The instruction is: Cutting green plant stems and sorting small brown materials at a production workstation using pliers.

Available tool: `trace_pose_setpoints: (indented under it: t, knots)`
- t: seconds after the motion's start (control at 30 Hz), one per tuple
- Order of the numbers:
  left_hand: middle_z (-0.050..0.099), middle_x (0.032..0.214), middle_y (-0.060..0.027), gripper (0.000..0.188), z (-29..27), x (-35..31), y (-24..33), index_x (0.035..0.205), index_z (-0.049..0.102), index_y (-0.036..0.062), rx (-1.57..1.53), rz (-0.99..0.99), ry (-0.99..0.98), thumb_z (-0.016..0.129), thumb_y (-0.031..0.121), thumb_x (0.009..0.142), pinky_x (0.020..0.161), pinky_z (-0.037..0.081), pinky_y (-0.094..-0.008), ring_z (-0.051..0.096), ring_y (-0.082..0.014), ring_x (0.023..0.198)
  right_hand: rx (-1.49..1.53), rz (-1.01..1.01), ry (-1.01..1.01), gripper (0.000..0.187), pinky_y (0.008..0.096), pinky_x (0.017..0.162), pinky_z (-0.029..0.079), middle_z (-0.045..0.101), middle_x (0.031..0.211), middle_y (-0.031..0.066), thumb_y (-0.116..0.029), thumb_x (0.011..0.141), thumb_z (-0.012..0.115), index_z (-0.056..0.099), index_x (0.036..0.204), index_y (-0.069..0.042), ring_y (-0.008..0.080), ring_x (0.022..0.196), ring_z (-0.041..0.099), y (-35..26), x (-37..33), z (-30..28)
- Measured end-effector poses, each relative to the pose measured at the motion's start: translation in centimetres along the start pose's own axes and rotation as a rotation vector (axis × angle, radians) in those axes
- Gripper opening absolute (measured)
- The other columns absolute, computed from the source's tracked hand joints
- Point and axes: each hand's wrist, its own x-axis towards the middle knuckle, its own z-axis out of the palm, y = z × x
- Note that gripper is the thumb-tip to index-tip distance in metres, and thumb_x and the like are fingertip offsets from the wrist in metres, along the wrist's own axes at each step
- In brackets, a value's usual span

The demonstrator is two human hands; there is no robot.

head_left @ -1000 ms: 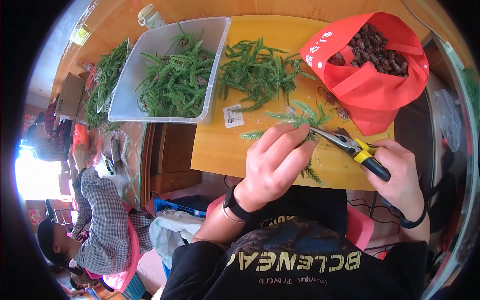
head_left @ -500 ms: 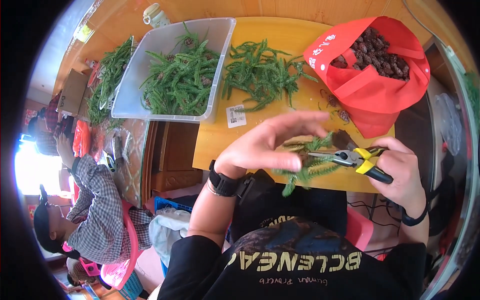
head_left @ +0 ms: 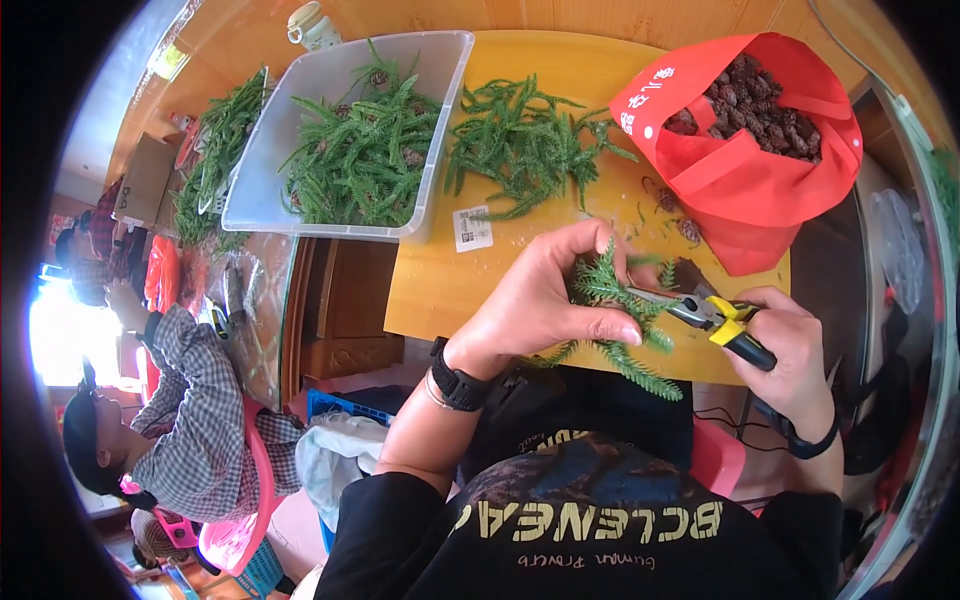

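Note:
Over the near edge of the yellow table, my left hand [head_left: 540, 300] curls its thumb and fingers around a green artificial pine sprig [head_left: 600, 285]. Some sprig tips stick out below the thumb. My right hand [head_left: 790, 345] grips a pair of pliers [head_left: 735, 330] with yellow and black handles. Their metal jaws reach into the sprig beside my left fingers; what lies between the jaws is hidden by the greenery. Beyond my hands lies a loose heap of pine sprigs [head_left: 525, 145]. A few pine cones [head_left: 689, 231] rest on the table just past the pliers.
A clear plastic bin [head_left: 255, 205] holds sprigs with cones at the back left. At the back right stands a red bag [head_left: 740, 205] full of pine cones. A white label [head_left: 473, 229] sits on the yellow table [head_left: 425, 305]. At left, a person in a checked shirt [head_left: 195, 430] sits by another table.
My left hand has closed from an open, blurred pose around the sprig. The sprig has turned, its lower tips now pointing right. The pliers have shifted slightly and stay in my right hand.

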Motion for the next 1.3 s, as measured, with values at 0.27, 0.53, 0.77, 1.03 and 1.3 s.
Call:
trace_pose_setpoints:
  t: [0.27,0.53,0.77,1.03,1.3]
  knots:
    - [0.059,0.093,-0.0083,0.04,0.8,-0.7,0.2,0.081,0.049,0.0061,0.332,0.169,0.17,0.084,0.012,0.061,0.077,0.046,-0.0276,0.061,-0.0172,0.087,0.043,0.156,0.05,0.02,0.0303,0.055,0.045,0.06,0.077,0.019,0.001,0.064,0.068,0.048,0.062,0.002,0.0289,0.065,0.06,-0.9,-0.8,0.9]
    - [0.061,0.096,-0.0116,0.023,0.6,-1.1,0.8,0.081,0.05,0.0045,0.294,0.127,0.117,0.071,0.001,0.071,0.082,0.046,-0.0297,0.061,-0.0188,0.092,0.042,0.113,0.071,0.021,0.03,0.055,0.045,0.059,0.075,0.0187,0.001,0.064,0.068,0.048,0.063,0.001,0.0289,0.065,0.06,-1.0,-0.9,1.0]
    - [0.065,0.094,-0.0133,0.022,1.8,-1.3,0.5,0.079,0.051,0.0031,0.607,0.265,0.278,0.071,-0.003,0.071,0.076,0.049,-0.0292,0.063,-0.018,0.087,-0.011,0.169,0.128,0.021,0.0305,0.053,0.042,0.057,0.076,0.0165,0.001,0.065,0.068,0.047,0.065,0.003,0.0281,0.059,0.055,-1.7,-0.7,1.1]
    - [0.063,0.092,-0.0121,0.025,2.2,-0.8,-0.4,0.08,0.05,0.0026,0.935,0.482,0.421,0.071,-0.005,0.069,0.07,0.05,-0.0276,0.064,-0.0181,0.083,0.079,0.375,-0.01,0.016,0.03,0.056,0.041,0.057,0.078,0.0146,-0.003,0.067,0.066,0.053,0.073,0.003,0.0246,0.062,0.055,-3.0,-0.9,0.5]
    - [0.055,0.096,-0.0092,0.022,0.0,-1.3,-0.9,0.081,0.05,0.0057,0.265,0.252,0.299,0.069,-0.001,0.073,0.075,0.046,-0.029,0.058,-0.0176,0.088,0.138,0.587,0.012,0.017,0.0335,0.076,0.043,0.058,0.094,0.0168,-0.008,0.069,0.063,0.06,0.083,0.002,0.0277,0.087,0.058,1.4,-3.7,0.0]
